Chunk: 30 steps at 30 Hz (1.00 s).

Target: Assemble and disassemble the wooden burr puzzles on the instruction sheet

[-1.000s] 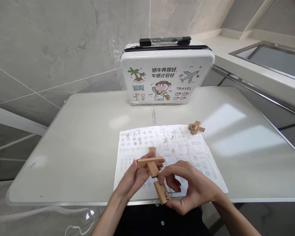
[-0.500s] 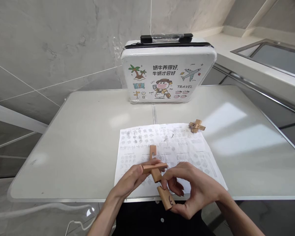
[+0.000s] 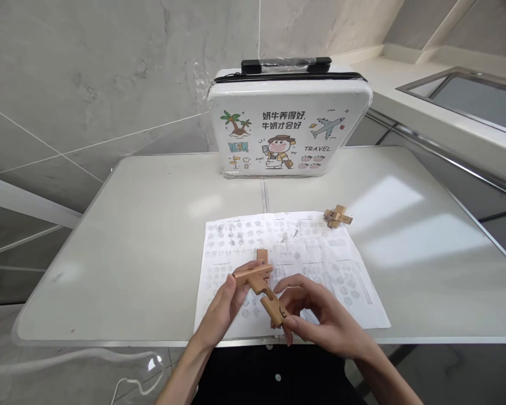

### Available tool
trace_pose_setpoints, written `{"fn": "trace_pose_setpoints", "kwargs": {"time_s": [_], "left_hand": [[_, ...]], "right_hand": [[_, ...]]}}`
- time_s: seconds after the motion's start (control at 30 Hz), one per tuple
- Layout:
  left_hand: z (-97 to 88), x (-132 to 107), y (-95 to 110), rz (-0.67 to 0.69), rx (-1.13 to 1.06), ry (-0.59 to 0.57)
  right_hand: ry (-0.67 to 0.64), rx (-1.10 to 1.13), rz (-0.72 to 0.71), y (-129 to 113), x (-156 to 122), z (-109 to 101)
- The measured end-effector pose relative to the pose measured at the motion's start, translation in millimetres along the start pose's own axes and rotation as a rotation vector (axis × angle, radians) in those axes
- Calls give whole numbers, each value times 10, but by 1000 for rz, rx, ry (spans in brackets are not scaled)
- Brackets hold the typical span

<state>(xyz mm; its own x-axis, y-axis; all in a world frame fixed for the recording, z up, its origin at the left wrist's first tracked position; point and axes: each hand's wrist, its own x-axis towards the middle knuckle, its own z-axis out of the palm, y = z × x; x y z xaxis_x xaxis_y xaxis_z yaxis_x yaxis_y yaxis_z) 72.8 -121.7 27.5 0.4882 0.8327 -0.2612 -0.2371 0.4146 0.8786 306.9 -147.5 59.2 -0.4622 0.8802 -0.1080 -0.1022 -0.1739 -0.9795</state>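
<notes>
My left hand [image 3: 224,304] grips a partly joined set of notched wooden puzzle bars [image 3: 253,275], crossed and held above the printed instruction sheet [image 3: 316,253]. My right hand [image 3: 316,318] pinches a loose wooden bar [image 3: 274,311] marked in black ink, with its upper end touching the underside of the crossed bars. Both hands hover over the sheet's near edge.
A small assembled wooden cross puzzle [image 3: 337,216] lies by the sheet's far right corner. A white cartoon-printed case [image 3: 289,126] with a black handle stands at the back of the white table [image 3: 143,236]. A white cable [image 3: 126,388] hangs below the table's front edge.
My right hand has lifted the marked bar from a low, separate position up to the crossed bars. My left hand has tilted and shifted its bars slightly left.
</notes>
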Motion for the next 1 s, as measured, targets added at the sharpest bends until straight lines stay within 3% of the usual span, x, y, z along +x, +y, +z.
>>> {"fn": "trace_pose_setpoints", "kwargs": {"time_s": [0.1, 0.2, 0.33, 0.5, 0.67, 0.83, 1.0], "left_hand": [[17, -27, -8, 82, 76, 38], [22, -49, 43, 115, 202, 5], [11, -37, 174, 115, 297, -95], [-29, -2, 220, 122, 318, -218], [-48, -15, 178, 100, 307, -206], [-62, -46, 201, 31, 308, -248], [-35, -49, 190, 14, 319, -210]], "right_hand": [[86, 327, 128, 106, -29, 185], [194, 456, 231, 147, -56, 302], [215, 421, 291, 141, -90, 287], [182, 314, 269, 109, -135, 223], [211, 286, 246, 127, -139, 232], [147, 304, 268, 178, -147, 228], [159, 263, 241, 178, -125, 243]]}}
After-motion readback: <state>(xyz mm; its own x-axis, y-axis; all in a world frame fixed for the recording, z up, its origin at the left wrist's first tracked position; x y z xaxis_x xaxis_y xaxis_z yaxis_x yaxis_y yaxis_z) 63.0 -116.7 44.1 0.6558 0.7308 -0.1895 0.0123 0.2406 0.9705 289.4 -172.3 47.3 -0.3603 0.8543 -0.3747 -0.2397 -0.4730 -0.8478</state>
